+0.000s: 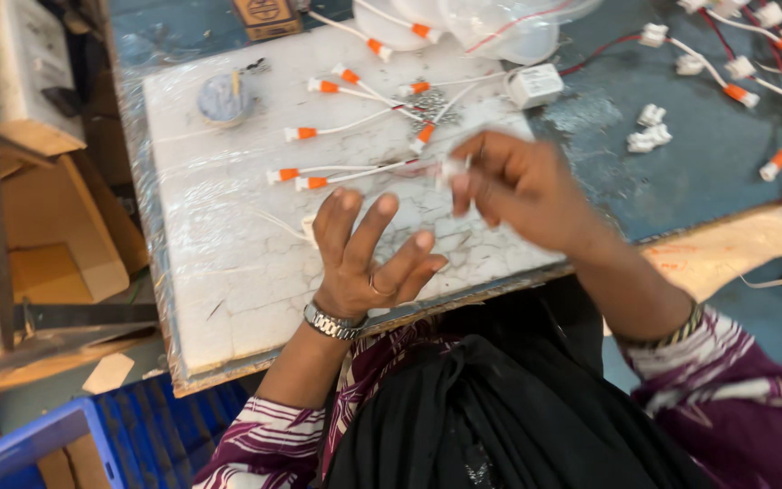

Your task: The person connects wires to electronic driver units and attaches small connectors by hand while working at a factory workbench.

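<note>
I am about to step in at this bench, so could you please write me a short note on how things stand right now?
Left hand: open, fingers spread, above the white plastic-wrapped foam board, holding nothing that can be seen.
Right hand: fingers pinched on a small white plastic connector; blurred, so the grip is not clear.
On the board: several thin white wires with orange-and-white end caps, a small pile of tiny metal parts, and a round grey disc.
On the blue table: loose white plastic connectors and more capped wires.
How many pieces are finished or left cannot be told.
</note>
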